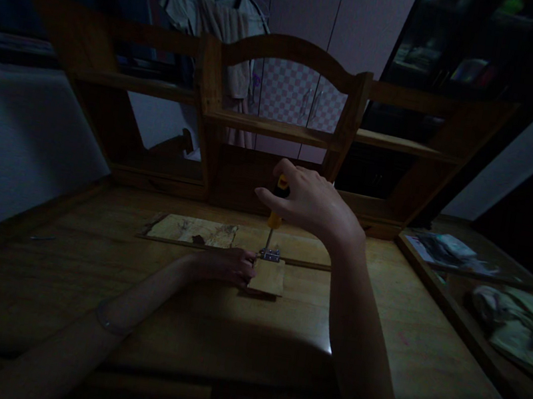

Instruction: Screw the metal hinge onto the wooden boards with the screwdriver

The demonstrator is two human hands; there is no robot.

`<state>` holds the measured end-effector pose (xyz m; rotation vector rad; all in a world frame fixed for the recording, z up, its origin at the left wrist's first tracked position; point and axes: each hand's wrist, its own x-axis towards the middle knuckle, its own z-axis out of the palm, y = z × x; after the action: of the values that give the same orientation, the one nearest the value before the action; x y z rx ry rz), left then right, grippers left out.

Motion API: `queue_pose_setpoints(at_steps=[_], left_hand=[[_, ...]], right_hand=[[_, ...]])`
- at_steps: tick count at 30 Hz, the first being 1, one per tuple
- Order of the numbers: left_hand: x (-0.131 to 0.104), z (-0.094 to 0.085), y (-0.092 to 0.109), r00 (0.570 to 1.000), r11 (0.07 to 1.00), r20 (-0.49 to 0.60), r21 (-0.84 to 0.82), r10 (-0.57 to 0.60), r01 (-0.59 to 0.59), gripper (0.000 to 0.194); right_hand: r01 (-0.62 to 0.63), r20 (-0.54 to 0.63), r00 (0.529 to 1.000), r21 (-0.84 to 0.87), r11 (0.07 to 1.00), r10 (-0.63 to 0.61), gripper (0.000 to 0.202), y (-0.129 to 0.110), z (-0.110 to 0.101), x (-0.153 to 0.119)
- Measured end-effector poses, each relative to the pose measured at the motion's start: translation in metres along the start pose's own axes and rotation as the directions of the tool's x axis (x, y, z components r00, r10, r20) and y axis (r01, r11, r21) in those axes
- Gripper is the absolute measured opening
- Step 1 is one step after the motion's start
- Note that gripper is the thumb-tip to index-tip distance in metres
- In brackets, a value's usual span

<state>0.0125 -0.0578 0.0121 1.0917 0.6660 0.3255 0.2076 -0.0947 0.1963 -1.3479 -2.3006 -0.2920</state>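
One screwdriver (274, 219) upright within the right hand (314, 202), fingers curled around it; left hand (228, 266), fingers bunched, against a small board (268, 279).

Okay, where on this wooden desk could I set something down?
Bare desktop lies between your right forearm and the raised wooden edge, also between both forearms. Crowded: around the silver metal hinge, with left hand, right hand, yellow-black screwdriver, small pale board.

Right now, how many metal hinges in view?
1. The metal hinge sits at the screwdriver's tip, where the small board meets the long strip behind it. The hands could be hiding another.
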Motion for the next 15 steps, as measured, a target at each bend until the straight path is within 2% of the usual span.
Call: queue_pose_setpoints(at_steps=[5, 8, 11, 15], left_hand=[[-0.0008, -0.0016, 0.0001, 0.996, 0.999, -0.075, 0.02, -0.045, 0.047, 0.051], [-0.002, 0.0009, 0.0022, 0.997, 0.998, -0.062, 0.033, -0.042, 0.044, 0.051], [-0.0024, 0.0018, 0.002, 0.998, 0.999, -0.058, 0.034, -0.038, 0.04, 0.055], [-0.0006, -0.0034, -0.0028, 0.987, 0.998, -0.149, 0.006, -0.055, 0.057, 0.063]], right_hand=[[0.032, -0.003, 0.999, 0.016, 0.999, -0.032, 0.03, 0.0007, 0.0008, 0.0002], [0.021, 0.002, 1.0, -0.016, 1.0, -0.021, 0.023, 0.0007, 0.0029, 0.0014], [-0.012, -0.014, 1.0, -0.041, 0.999, 0.011, 0.031, -0.0001, 0.0025, 0.001], [0.016, 0.008, 1.0, 0.002, 1.0, -0.016, 0.033, -0.0015, -0.0019, -0.0019]])
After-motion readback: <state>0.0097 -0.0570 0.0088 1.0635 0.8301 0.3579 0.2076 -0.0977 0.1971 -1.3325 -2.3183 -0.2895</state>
